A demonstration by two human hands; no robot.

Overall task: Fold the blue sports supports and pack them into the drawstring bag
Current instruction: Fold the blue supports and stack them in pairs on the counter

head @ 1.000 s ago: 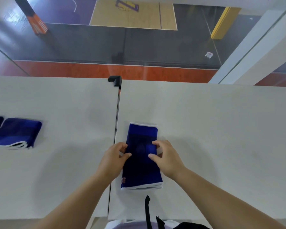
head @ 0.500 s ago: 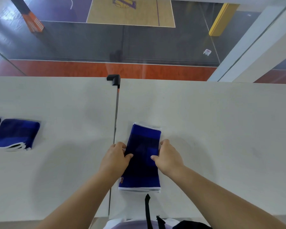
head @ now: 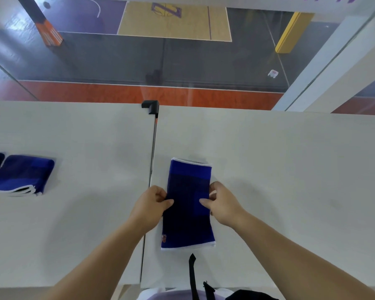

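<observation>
Now both hands, left (head: 148, 204) and right (head: 222, 203), pinch the blue support (head: 187, 213) by its sides.

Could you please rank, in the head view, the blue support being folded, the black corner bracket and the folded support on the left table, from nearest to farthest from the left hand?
1. Blue support being folded: pinched by the left hand at its left edge.
2. Black corner bracket: straight ahead, at the far end of the table seam.
3. Folded support: far off to the left.
</observation>
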